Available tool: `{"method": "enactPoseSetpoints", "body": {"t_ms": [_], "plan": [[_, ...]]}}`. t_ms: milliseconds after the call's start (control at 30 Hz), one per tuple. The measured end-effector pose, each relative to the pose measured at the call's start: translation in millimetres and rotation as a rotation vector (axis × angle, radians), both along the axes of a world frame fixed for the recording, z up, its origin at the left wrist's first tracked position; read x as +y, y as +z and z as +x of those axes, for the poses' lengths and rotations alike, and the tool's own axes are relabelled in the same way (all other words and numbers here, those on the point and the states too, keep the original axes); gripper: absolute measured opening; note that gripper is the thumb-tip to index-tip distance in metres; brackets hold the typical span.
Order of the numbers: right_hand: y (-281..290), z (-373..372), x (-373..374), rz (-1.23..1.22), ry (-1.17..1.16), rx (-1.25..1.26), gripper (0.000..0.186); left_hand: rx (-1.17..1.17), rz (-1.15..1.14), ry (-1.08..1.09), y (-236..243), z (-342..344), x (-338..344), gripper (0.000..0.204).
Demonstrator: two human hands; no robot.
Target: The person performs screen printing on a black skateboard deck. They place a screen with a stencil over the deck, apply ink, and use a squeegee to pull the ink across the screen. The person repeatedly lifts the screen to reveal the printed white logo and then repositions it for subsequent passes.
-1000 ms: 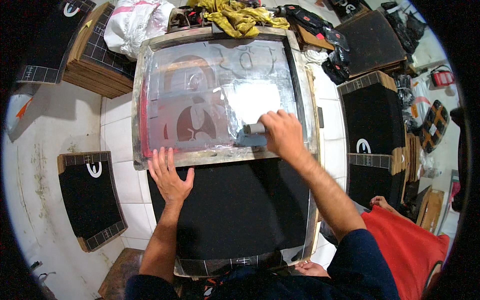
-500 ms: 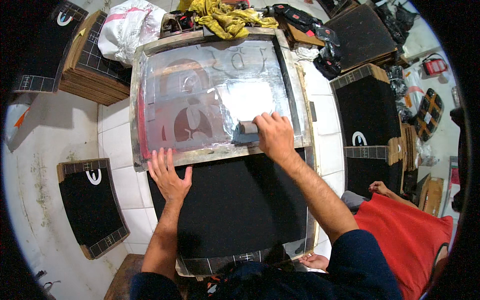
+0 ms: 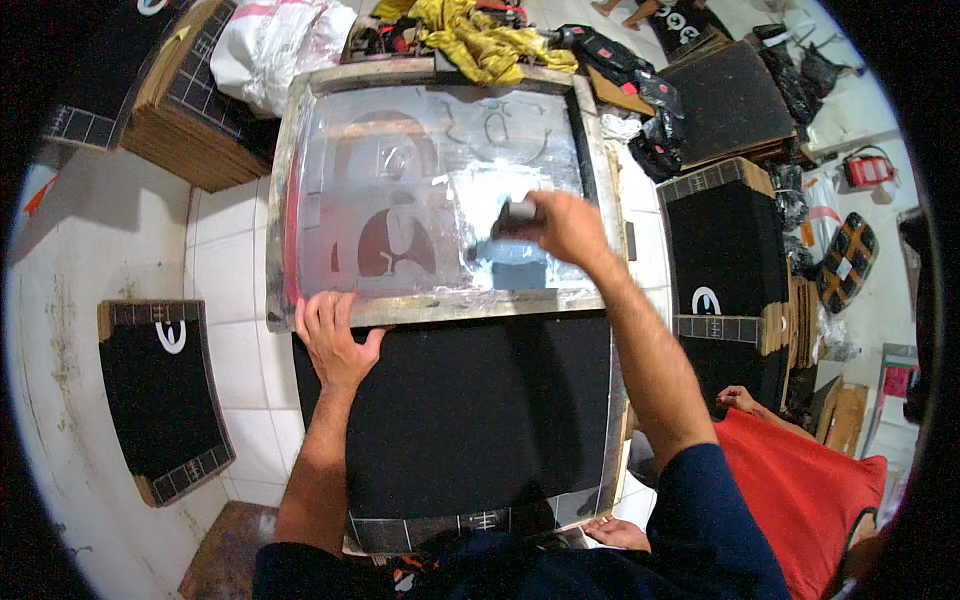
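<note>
A wood-framed printing screen (image 3: 330, 312) with a dark red figure on its mesh lies over the far part of a black sheet (image 3: 460, 410). My left hand (image 3: 333, 338) presses flat on the frame's near edge, fingers spread. My right hand (image 3: 562, 226) grips a small squeegee (image 3: 519, 213) on the mesh, right of the middle, above a pale blue smear of ink (image 3: 512, 262).
A printed black board (image 3: 160, 390) lies on the white tiles at left. Stacks of black boards (image 3: 722, 260) stand at right, another stack (image 3: 190, 110) at upper left. Yellow cloth (image 3: 480, 40) and bags lie beyond the screen. A person in red (image 3: 800, 480) sits at lower right.
My right hand has pushed the squeegee away from me, up the mesh. My left hand stays on the frame's near edge.
</note>
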State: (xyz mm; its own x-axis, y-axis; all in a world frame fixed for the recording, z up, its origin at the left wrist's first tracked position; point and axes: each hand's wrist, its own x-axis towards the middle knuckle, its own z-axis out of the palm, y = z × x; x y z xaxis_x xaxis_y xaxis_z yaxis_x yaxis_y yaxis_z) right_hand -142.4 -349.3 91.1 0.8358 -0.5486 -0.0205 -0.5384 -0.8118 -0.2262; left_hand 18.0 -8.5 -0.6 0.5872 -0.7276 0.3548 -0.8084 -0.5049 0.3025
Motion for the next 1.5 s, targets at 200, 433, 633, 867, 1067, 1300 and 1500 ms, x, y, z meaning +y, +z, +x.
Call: {"method": "enactPoseSetpoints", "body": {"t_ms": [200,433,633,867,1067,1300,1500], "plan": [[-22.4,59.9,-53.5,-0.256,0.016,-0.229,0.036,-0.019,0.001,-0.002,-0.6,1.6,-0.1,0.072],[-12.2,-12.9,38.9,-0.208,0.052,-0.106,0.024,0.018,0.029,0.013,-2.6,0.1,1.9,0.071],[-16.4,-42.0,66.7,-0.226,0.056,-0.129,0.024,-0.09,-0.087,-0.041,15.7,0.6,-5.6,0.066],[23.7,-19.0,35.2,-0.048,0.02,0.014,0.039,0.091,-0.129,-0.126,48.3,20.1,0.8,0.056],[34.7,-36.6,45.9,0.002,0.077,0.043,0.035,0.114,-0.119,-0.126,50.5,17.3,-1.1,0.056],[18.1,19.8,-8.1,-0.08,0.094,0.036,0.043,0.134,-0.12,-0.144,53.3,19.6,-1.2,0.056],[2.4,73.2,-68.7,-0.119,0.021,-0.066,0.044,0.117,-0.119,-0.143,52.9,18.1,-0.2,0.056]]}}
